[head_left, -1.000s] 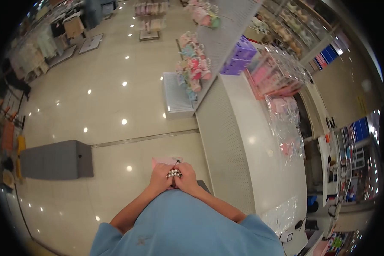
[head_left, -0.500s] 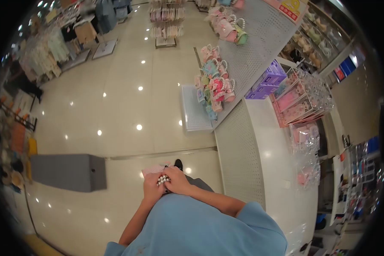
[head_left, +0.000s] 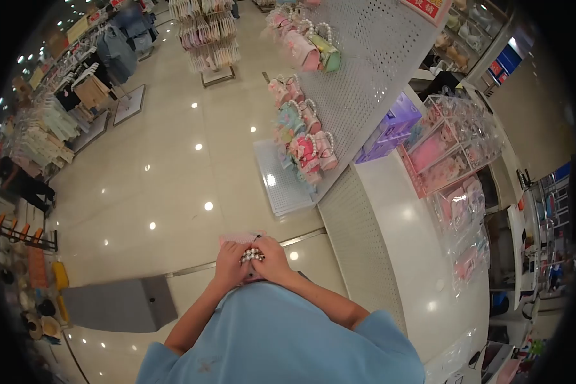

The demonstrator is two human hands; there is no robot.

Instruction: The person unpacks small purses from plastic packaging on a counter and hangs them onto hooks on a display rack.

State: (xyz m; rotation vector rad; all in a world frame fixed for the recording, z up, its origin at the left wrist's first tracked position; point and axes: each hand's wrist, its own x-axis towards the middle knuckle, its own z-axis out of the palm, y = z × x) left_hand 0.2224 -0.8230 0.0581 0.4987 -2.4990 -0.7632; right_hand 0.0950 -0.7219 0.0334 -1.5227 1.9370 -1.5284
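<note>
Close in front of my body, both hands hold a small pink handbag [head_left: 240,239] with a string of pearl-like beads [head_left: 252,255] as its handle. My left hand [head_left: 232,261] is closed on the bag's left side, and my right hand [head_left: 272,260] is closed on its right side. The beads lie between the two hands. Fingers hide much of the bag. Similar small bags with bead handles [head_left: 304,144] hang on the perforated display panel [head_left: 371,51] ahead to the right.
A white counter [head_left: 422,262] curves along my right, bearing purple boxes [head_left: 387,128], a pink display case [head_left: 451,144] and plastic-wrapped pink items [head_left: 457,205]. A grey bench [head_left: 118,304] stands at the left. Clothes racks [head_left: 205,32] and a person in dark clothes [head_left: 29,185] are farther off.
The view has shifted forward: the display panel and hanging bags now look nearer and farther left, and the bench sits lower. Both hands keep their hold on the handbag.
</note>
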